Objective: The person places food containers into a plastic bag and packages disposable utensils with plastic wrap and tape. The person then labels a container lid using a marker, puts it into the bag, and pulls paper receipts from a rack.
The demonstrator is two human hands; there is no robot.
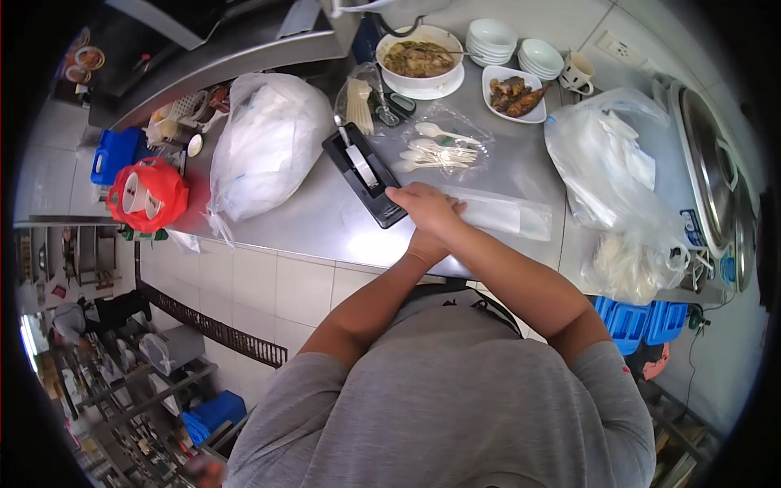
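My right hand (423,205) reaches across from the right, its fingertips at the near end of a black tape dispenser (376,213) on the steel counter. Those fingers look closed together; whatever may be between them is too small to make out. The right forearm crosses over my left hand (431,241), whose fingers are mostly hidden under it. A flat clear plastic packet (508,215) with something white inside lies beside the hands, its left end reaching toward them. Just beyond, a clear bag of white plastic spoons (443,153) lies spread open.
Big stuffed plastic bags stand left (272,146) and right (606,159). Behind are a stew bowl (419,80), a fish dish (514,115), stacked white bowls (492,37), a mug (577,71), scissors (400,104) and wooden cutlery (359,104). A red bag (167,175) sits far left.
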